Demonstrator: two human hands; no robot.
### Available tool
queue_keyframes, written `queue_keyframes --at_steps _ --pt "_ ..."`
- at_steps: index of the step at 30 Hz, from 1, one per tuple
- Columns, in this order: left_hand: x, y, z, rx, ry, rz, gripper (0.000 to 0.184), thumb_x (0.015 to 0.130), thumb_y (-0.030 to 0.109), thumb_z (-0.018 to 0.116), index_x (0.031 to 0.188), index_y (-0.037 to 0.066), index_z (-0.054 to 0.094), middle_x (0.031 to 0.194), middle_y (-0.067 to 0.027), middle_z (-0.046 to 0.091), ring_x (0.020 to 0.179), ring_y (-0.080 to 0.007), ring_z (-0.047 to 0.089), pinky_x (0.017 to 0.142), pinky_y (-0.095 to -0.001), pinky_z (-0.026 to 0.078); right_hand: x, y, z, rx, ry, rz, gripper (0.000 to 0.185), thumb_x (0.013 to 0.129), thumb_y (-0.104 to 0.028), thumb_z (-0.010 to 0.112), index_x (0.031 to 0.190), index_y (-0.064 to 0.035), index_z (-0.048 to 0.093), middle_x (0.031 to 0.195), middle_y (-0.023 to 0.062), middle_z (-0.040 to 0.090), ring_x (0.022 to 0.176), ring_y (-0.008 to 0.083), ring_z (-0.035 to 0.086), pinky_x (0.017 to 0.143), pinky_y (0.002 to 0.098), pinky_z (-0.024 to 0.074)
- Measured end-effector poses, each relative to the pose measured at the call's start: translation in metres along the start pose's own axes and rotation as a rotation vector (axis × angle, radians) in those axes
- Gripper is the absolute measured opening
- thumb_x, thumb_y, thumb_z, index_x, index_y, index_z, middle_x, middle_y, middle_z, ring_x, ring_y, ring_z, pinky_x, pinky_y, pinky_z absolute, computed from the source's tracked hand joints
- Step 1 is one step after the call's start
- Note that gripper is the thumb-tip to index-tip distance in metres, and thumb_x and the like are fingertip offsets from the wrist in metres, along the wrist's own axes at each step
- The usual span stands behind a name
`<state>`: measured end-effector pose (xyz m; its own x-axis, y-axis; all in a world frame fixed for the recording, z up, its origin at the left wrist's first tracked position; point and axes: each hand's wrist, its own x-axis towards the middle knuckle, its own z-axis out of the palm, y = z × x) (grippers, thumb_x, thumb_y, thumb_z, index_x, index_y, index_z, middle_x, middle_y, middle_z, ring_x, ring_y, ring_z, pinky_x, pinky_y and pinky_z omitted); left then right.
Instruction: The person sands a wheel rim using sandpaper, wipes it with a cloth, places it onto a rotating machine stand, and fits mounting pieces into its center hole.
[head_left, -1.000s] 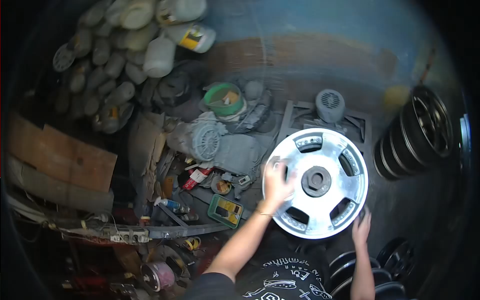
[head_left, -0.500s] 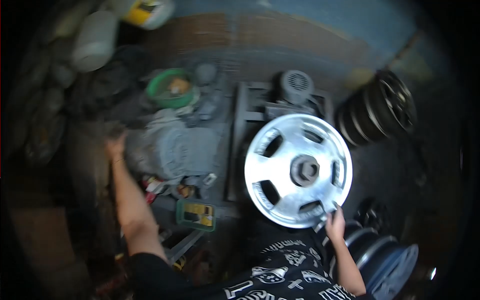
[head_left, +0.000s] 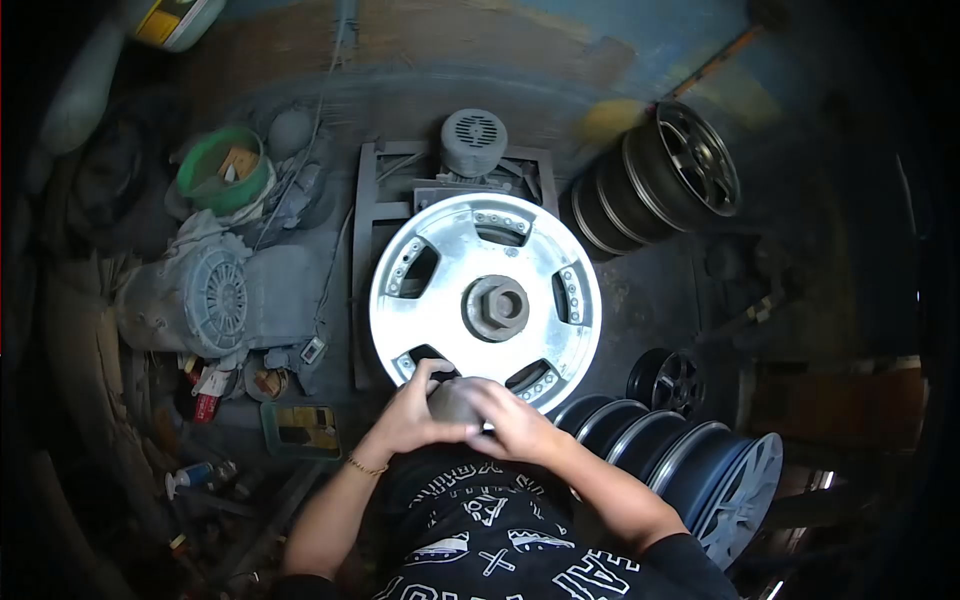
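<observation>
A shiny silver wheel rim lies face up on a machine, with a large hex nut at its centre. Just over its near edge, my left hand curls around a grey rounded pad, whose exact kind I cannot make out. My right hand is closed over the other side of the same pad, its fingers slightly blurred. Part of the pad is hidden by the fingers.
A motor sits on the metal frame behind the rim. Stacked wheels stand at the back right, more wheels at the near right. On the left are a dusty blower-like machine, a green bucket and a green tray.
My left hand has come back from the far left to the rim's near edge. My right hand has left the rim's edge and joined it at the grey pad. The view has turned right.
</observation>
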<state>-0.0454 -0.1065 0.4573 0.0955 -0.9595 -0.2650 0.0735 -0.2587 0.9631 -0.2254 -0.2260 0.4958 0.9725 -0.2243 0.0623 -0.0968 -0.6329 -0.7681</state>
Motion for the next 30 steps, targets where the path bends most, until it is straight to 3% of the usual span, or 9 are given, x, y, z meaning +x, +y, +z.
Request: queue_keyframes --at_steps 3,6,8,11,21,24,26,27,30 --pt "0.038 -0.028 0.050 -0.297 -0.109 -0.194 0.071 0.084 0.034 0.078 0.133 0.001 0.039 0.120 -0.0173 0.056 0.109 -0.0202 0.057 0.088 -0.0343 0.052 -0.050 0.043 0.010 -0.014 0.270 0.177 0.059 0.084 -0.016 0.070 0.134 0.0024 0.044 0.116 0.0267 0.059 0.107 0.0403 0.061 0.090 0.0424 0.0506" --pt "0.081 -0.012 0.077 0.328 0.041 -0.328 0.063 0.088 0.040 0.071 0.128 -0.002 0.047 0.104 -0.0191 0.063 0.104 -0.0213 0.062 0.084 -0.0350 0.051 -0.074 0.098 0.031 0.254 0.601 0.469 0.051 0.091 -0.022 0.065 0.131 0.0043 0.046 0.115 0.0260 0.061 0.105 0.0379 0.064 0.088 0.0420 0.0508" --pt "0.114 -0.037 0.086 0.537 0.554 0.011 0.056 0.088 0.034 0.068 0.124 -0.004 0.049 0.112 -0.0257 0.062 0.105 -0.0395 0.061 0.091 -0.0432 0.047 -0.079 0.138 0.047 0.308 0.841 0.578 0.048 0.096 -0.023 0.060 0.130 0.0060 0.044 0.113 0.0236 0.063 0.098 0.0323 0.068 0.082 0.0402 0.0545" --pt "0.167 -0.064 0.083 0.702 0.576 0.221 0.044 0.088 0.012 0.058 0.128 -0.004 0.048 0.133 -0.0265 0.047 0.126 -0.0390 0.046 0.107 -0.0422 0.036 -0.069 0.173 0.045 0.818 1.037 0.608 0.053 0.099 -0.022 0.054 0.138 0.0077 0.033 0.114 0.0249 0.060 0.089 0.0248 0.069 0.064 0.0306 0.0609" --pt "0.199 -0.087 0.079 0.604 0.507 0.122 0.052 0.075 -0.007 0.043 0.126 -0.001 0.050 0.125 -0.0243 0.049 0.120 -0.0392 0.048 0.106 -0.0424 0.037 -0.070 0.198 -0.094 0.731 1.716 0.570 0.051 0.104 -0.024 0.045 0.147 -0.0027 0.029 0.137 0.0224 0.046 0.116 0.0313 0.059 0.090 0.0347 0.0538" --pt "0.200 -0.087 0.082 0.616 0.533 0.136 0.051 0.074 -0.007 0.043 0.124 0.000 0.051 0.122 -0.0242 0.051 0.117 -0.0395 0.050 0.104 -0.0421 0.039 -0.051 0.233 -0.014 0.125 1.523 0.760 0.050 0.101 -0.021 0.045 0.144 0.0011 0.031 0.135 0.0337 0.047 0.123 0.0440 0.051 0.102 0.0437 0.0434" --pt "0.200 -0.085 0.077 0.621 0.518 0.152 0.051 0.072 -0.008 0.043 0.121 0.000 0.054 0.117 -0.0234 0.054 0.114 -0.0387 0.053 0.103 -0.0420 0.040 -0.022 0.222 0.086 -0.076 1.039 0.715 0.047 0.099 -0.022 0.049 0.139 0.0004 0.038 0.118 0.0315 0.059 0.106 0.0411 0.062 0.082 0.0450 0.0518" --pt "0.202 -0.084 0.072 0.621 0.518 0.153 0.051 0.072 -0.008 0.043 0.121 0.000 0.054 0.117 -0.0234 0.054 0.114 -0.0387 0.053 0.103 -0.0420 0.040 -0.026 0.170 0.046 0.820 0.931 0.955 0.046 0.099 -0.021 0.051 0.139 -0.0015 0.039 0.120 0.0268 0.058 0.098 0.0326 0.066 0.069 0.0390 0.0567" --pt "0.197 -0.086 0.066 0.586 0.420 0.216 0.050 0.070 -0.008 0.043 0.119 0.000 0.056 0.115 -0.0224 0.056 0.113 -0.0379 0.053 0.102 -0.0417 0.040 -0.045 0.184 0.045 1.102 1.055 0.832 0.048 0.102 -0.021 0.048 0.143 -0.0027 0.034 0.131 0.0219 0.051 0.102 0.0274 0.065 0.074 0.0344 0.0596"
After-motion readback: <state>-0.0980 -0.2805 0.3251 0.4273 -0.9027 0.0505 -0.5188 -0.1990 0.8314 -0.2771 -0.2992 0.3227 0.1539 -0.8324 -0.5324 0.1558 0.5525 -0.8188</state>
